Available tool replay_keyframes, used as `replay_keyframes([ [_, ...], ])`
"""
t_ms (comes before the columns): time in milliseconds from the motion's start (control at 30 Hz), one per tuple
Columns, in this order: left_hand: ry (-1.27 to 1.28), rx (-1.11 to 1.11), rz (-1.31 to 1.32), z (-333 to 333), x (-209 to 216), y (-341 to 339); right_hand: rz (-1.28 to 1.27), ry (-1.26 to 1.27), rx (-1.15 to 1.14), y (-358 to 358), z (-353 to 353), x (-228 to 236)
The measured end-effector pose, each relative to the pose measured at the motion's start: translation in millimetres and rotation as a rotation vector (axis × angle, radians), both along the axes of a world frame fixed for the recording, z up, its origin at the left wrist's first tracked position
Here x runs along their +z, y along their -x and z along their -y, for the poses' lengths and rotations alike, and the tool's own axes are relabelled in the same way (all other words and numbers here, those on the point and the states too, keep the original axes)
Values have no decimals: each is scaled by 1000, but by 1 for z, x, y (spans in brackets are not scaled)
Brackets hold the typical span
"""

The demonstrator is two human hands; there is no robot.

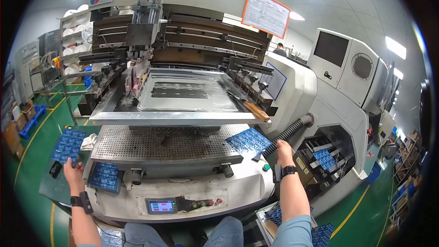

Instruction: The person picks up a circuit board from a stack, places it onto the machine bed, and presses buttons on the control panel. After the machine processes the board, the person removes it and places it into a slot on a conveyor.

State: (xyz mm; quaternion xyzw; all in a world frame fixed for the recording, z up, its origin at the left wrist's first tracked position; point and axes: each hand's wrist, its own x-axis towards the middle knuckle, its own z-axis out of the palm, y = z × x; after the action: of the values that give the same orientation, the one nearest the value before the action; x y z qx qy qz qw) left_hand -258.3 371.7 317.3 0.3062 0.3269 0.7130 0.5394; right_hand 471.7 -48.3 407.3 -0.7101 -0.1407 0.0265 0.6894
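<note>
Left hand (pixel 73 174), right hand (pixel 284 152): blue panels (pixel 249 142) (one each).

My hands were raised well apart, each on a bare forearm reaching up from below. My left hand (pixel 73 172) pinched with the fingertips, the other fingers loosely curled; my right hand (pixel 284 151), fingers bent inward, was the higher. My legs (pixel 225 233) showed between my forearms (pixel 292 194).

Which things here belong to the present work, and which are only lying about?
Seemingly in use:
blue patterned rectangular board in the left grip
another blue patterned board beside the right grip
silver metal-framed screen
perforated grey metal platform

Seemingly lying about:
crumpled white cloth
brown wooden-handled tool on the screen's frame
</note>
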Motion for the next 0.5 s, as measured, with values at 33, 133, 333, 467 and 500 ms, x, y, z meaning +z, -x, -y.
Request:
replay_keyframes([
  [33,-19,27,31,-3,1,20,153,-26,-26,15,-10,4],
  [133,-45,2,-38,18,33,35,741,140,-82,66,-14,19],
  [333,-52,-409,-118,82,110,-49,1325,279,356,232,-65,46],
  [467,-82,-632,-189,86,130,-153,1261,386,427,262,-122,39],
  [500,-51,-642,-231,95,141,-181,1264,379,428,256,-140,33],
])
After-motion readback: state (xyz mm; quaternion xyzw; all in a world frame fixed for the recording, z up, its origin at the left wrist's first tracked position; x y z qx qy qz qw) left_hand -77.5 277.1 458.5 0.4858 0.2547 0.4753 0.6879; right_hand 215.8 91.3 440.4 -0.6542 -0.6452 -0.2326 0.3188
